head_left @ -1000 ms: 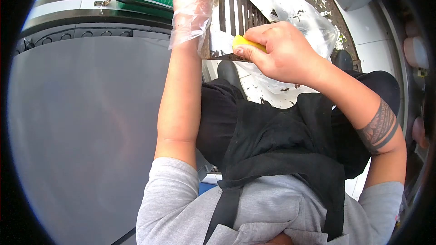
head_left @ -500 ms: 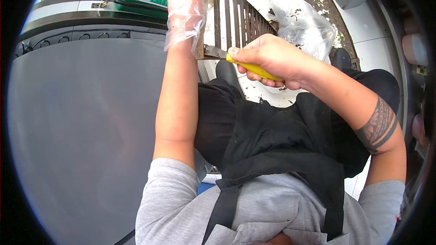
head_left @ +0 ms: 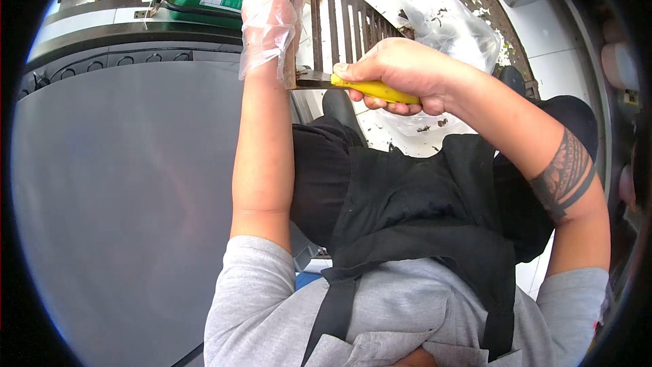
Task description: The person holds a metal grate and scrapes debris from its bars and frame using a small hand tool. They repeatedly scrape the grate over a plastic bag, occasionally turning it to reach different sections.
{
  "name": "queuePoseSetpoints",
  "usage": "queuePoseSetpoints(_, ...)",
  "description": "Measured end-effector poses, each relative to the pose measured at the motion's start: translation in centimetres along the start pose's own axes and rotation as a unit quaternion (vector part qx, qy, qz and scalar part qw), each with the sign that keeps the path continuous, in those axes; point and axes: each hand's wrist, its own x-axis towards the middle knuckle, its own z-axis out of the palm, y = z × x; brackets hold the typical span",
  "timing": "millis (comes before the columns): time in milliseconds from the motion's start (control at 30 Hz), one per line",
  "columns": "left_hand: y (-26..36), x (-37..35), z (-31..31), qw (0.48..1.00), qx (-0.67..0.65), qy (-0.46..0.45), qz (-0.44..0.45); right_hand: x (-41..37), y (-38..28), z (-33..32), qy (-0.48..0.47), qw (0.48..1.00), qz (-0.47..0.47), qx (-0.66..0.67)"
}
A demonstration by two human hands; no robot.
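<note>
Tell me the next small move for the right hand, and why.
I'd probably draw the blade a short way along the near end of the slatted frame, pressing lightly. The right hand holds the yellow handle, the blade sits at the frame's near left corner, and the gloved left hand grips the frame's left side, which should help steady it.
</note>
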Motion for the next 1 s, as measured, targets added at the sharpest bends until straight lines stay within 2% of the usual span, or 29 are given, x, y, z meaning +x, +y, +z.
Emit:
queuePoseSetpoints(67, 0.2, -0.3, 0.0, 0.994, 0.063, -0.023, 0.081, 0.1, 0.0, -0.1, -0.008, 1.000, -0.002, 0.004)
queuePoseSetpoints(167, 0.3, -0.2, 0.1, 0.992, 0.083, -0.009, 0.094, 0.1, -0.2, -0.2, -0.015, 1.000, 0.002, 0.003)
queuePoseSetpoints(200, 0.3, -0.3, 0.3, 0.992, 0.083, -0.009, 0.093, 0.2, -0.1, -0.3, -0.015, 1.000, 0.002, 0.004)
queuePoseSetpoints(267, 0.4, -0.6, 0.6, 0.999, -0.029, 0.008, 0.012, 0.3, 0.1, -0.4, -0.010, 1.000, -0.019, -0.011)
queuePoseSetpoints(367, 0.3, -0.3, 0.6, 0.998, -0.062, 0.026, -0.015, 0.6, 0.6, -0.6, 0.036, 0.996, -0.073, -0.034)
queuePoseSetpoints(467, -0.1, 0.0, -0.1, 0.999, -0.049, 0.007, -0.001, 0.9, 0.0, -1.0, 0.083, 0.992, -0.094, -0.021)
queuePoseSetpoints(567, 1.9, -1.5, 1.8, 0.999, -0.031, 0.038, -0.015, 0.9, -0.2, -1.6, 0.076, 0.991, -0.110, -0.028)
queuePoseSetpoints(600, 1.6, -1.0, 1.0, 1.000, 0.011, 0.012, -0.003, 0.8, -0.2, -1.8, 0.078, 0.992, -0.100, -0.025)
queuePoseSetpoints(667, 1.7, -1.4, 1.2, 1.000, -0.013, 0.016, -0.002, 0.8, -0.3, -2.3, 0.108, 0.983, -0.125, -0.079)
queuePoseSetpoints(733, 1.7, -1.7, 1.1, 1.000, -0.015, 0.012, -0.006, 0.7, -0.1, -3.4, 0.154, 0.965, -0.149, -0.151)
queuePoseSetpoints(767, 1.4, -1.6, 1.0, 1.000, -0.005, 0.008, 0.001, 0.8, 0.5, -4.9, 0.175, 0.932, -0.183, -0.258)
queuePoseSetpoints(800, 0.9, -1.2, 0.6, 1.000, 0.006, -0.008, 0.023, 1.2, 1.4, -5.7, 0.207, 0.905, -0.234, -0.290)
queuePoseSetpoints(833, 0.9, -1.2, 0.4, 0.999, 0.019, -0.019, 0.045, -0.6, 0.2, -5.5, 0.237, 0.870, -0.234, -0.363)
queuePoseSetpoints(900, 2.1, -2.4, 1.1, 0.999, 0.041, -0.002, 0.002, -1.9, 1.1, -5.7, 0.329, 0.802, -0.294, -0.402)
queuePoseSetpoints(967, 0.5, -1.6, 0.5, 1.000, 0.006, 0.005, -0.015, -3.1, 1.3, -5.4, 0.379, 0.754, -0.309, -0.437)
queuePoseSetpoints(1000, 0.0, -1.2, 0.2, 0.999, 0.027, 0.006, -0.017, -2.3, 2.4, -5.8, 0.381, 0.735, -0.355, -0.434)
